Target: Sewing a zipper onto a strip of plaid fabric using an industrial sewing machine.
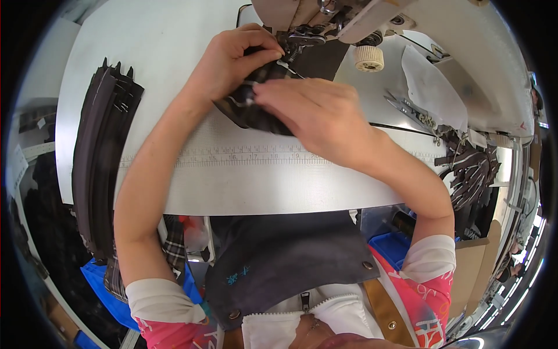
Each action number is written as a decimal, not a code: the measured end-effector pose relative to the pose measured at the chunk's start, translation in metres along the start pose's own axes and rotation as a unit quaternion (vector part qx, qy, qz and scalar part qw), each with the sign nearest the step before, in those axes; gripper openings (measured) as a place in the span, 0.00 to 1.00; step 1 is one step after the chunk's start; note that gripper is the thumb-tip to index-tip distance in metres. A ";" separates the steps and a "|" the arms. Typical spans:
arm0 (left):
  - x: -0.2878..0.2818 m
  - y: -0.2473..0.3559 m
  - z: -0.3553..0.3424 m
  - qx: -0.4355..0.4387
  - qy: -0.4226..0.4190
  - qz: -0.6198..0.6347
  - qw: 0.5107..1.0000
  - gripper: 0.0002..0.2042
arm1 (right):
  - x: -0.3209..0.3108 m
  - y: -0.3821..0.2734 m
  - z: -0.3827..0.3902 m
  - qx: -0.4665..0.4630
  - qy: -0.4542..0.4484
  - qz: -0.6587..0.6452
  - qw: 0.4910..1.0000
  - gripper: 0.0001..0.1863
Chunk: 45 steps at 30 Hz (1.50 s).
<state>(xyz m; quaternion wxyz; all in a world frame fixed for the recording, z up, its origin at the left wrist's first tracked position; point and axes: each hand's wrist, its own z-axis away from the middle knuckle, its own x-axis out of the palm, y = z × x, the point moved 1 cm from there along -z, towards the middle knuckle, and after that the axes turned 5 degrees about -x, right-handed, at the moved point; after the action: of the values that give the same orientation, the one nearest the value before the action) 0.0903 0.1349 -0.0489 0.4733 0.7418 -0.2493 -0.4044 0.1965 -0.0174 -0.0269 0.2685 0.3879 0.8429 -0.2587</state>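
Observation:
A dark plaid piece of fabric [264,119] lies under the sewing machine [308,36], partly hidden by my hands. My left hand [238,58] is beside the needle area, thumb and fingertips pinched together on the fabric's far part. Closer to me, my right hand [319,113] reaches in from the right, its fingers closed on the fabric's near part and slightly blurred by motion. A pale edge shows on the fabric by the right fingertips. What lies right beneath the needle is too hidden to make out.
A stack of long dark fabric strips [96,157] hangs over the table's left edge. Metal scissors [410,110] lie right of the machine, by a white sheet [433,87]. A bundle of dark pieces [474,171] sits farther right. A ruler scale [256,157] crosses the table [279,192].

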 end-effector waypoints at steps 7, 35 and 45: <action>0.018 0.017 0.010 -0.020 0.086 -0.142 0.986 0.05 | -0.029 0.015 0.039 -0.018 -0.098 -0.033 0.994 0.10; 0.010 0.009 0.009 0.011 0.032 -0.106 0.994 0.04 | -0.004 0.006 0.027 0.013 -0.142 0.028 0.989 0.24; 0.006 0.005 0.020 0.205 0.037 -0.275 0.939 0.13 | -0.021 0.036 0.036 0.076 -0.150 0.115 0.979 0.26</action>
<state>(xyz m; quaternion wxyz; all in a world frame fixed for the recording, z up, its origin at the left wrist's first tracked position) 0.0773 0.1182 -0.0514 0.1900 0.8771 -0.0955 -0.4307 0.2454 -0.0315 -0.0478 0.3899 0.4585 0.7205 -0.3444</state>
